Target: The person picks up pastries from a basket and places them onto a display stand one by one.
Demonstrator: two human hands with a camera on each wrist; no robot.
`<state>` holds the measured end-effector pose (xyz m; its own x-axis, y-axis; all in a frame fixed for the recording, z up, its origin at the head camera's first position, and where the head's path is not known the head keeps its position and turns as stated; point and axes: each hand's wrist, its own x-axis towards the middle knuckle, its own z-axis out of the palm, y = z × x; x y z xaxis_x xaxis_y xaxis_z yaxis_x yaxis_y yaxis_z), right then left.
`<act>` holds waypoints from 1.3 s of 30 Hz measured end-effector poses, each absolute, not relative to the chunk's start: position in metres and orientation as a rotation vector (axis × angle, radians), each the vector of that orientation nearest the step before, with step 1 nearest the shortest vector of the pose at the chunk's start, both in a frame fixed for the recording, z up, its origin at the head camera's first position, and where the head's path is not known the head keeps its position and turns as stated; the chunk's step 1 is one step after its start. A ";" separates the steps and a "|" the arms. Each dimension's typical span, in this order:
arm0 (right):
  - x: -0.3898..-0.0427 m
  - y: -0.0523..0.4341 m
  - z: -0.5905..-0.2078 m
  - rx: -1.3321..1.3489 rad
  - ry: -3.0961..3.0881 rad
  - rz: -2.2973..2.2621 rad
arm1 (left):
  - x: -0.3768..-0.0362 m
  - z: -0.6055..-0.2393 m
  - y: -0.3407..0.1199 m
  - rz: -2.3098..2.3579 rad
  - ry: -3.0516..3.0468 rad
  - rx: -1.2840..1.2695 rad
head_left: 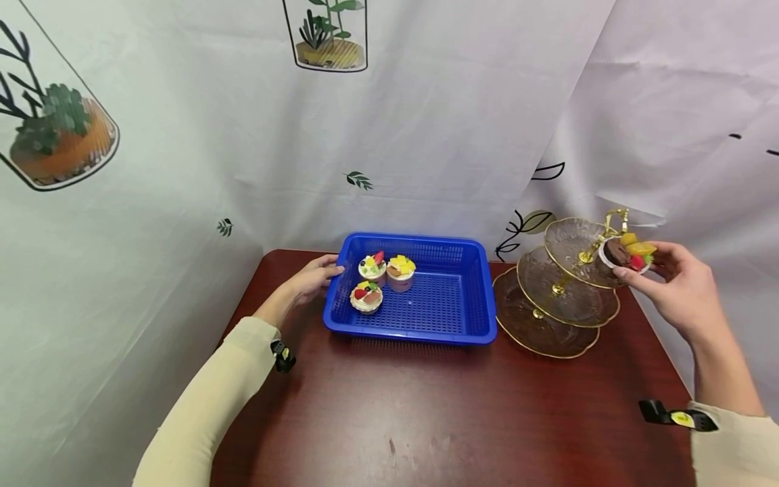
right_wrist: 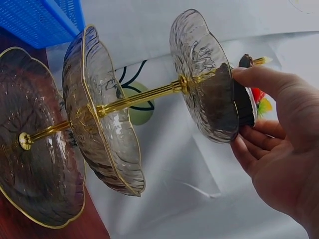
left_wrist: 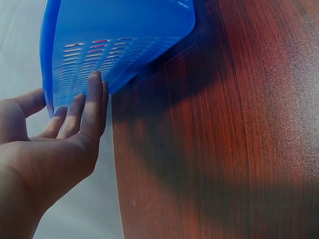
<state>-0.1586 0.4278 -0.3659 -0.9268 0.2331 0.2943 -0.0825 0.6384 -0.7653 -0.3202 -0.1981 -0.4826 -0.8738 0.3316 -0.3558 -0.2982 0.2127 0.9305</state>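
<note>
At the top tier of a three-tier glass cake stand (head_left: 569, 297), my right hand (head_left: 688, 287) holds a chocolate fruit cupcake (head_left: 617, 253) between thumb and fingers. The cupcake, topped with yellow and red fruit, is in a pale cup. Seen in the right wrist view, its dark side is at the top plate (right_wrist: 204, 79), partly seen through the glass; whether it bears on the plate I cannot tell. My left hand (head_left: 313, 279) grips the left rim of a blue plastic basket (head_left: 420, 336), thumb at the rim and fingers along the outer wall (left_wrist: 79, 64).
Inside the basket's left part are three fruit-topped cakes: one with a strawberry (head_left: 372, 268), one with yellow cubes (head_left: 401, 272) and a tart (head_left: 366, 298). Basket and stand sit close together on a dark red wooden table (head_left: 426, 412). A patterned white cloth (head_left: 426, 149) hangs behind.
</note>
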 end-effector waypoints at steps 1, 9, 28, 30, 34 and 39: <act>-0.158 0.428 -0.366 -0.128 -2.501 1.191 | -0.320 -0.482 -0.198 1.706 2.008 0.031; -0.157 0.428 -0.364 -0.157 -2.538 1.185 | -0.320 -0.483 -0.196 1.709 2.012 0.019; -0.151 0.429 -0.363 -0.119 -2.501 1.185 | -0.319 -0.482 -0.197 1.713 2.008 0.030; -0.151 0.427 -0.361 -0.118 -2.506 1.171 | -0.318 -0.481 -0.197 1.715 2.008 0.032; -0.149 0.422 -0.356 -0.111 -2.507 1.128 | -0.318 -0.481 -0.198 1.709 2.013 0.038; -0.148 0.416 -0.346 -0.090 -2.477 1.075 | -0.318 -0.481 -0.198 1.713 2.013 0.030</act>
<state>-0.1481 0.4160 -0.3460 -0.9028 0.2272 0.3651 -0.1114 0.6965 -0.7088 -0.3177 -0.1976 -0.4811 -0.8780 0.3263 -0.3501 -0.2934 0.2108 0.9324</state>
